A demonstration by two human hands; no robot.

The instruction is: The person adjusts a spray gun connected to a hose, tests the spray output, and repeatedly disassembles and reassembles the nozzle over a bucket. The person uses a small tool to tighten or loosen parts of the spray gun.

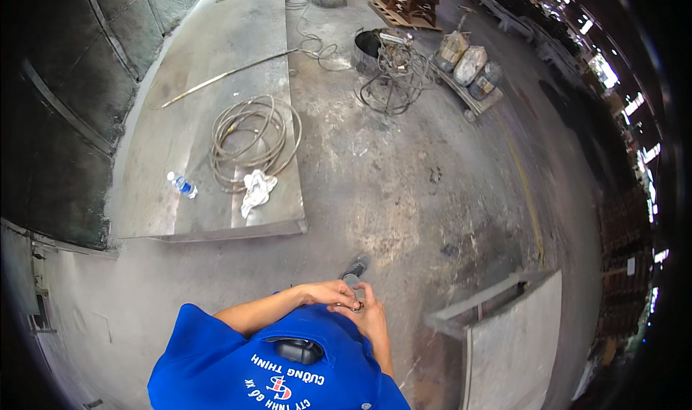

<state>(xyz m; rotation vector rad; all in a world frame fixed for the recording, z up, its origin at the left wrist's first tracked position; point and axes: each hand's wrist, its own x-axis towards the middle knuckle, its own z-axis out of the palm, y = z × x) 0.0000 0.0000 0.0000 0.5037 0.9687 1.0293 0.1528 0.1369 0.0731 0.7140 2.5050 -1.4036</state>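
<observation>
Dark small item sits between left grip and right grip.

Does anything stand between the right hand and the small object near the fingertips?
Nothing visible does. The right hand and left hand meet closely around the small object. It is too small to tell exactly which fingers touch it.

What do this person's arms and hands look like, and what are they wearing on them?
The left hand and right hand wear no gloves, and I can make out no watch on either wrist. The forearms are uncovered below the short sleeves of a bright blue shirt, which bears white lettering and a red-and-white emblem.
</observation>
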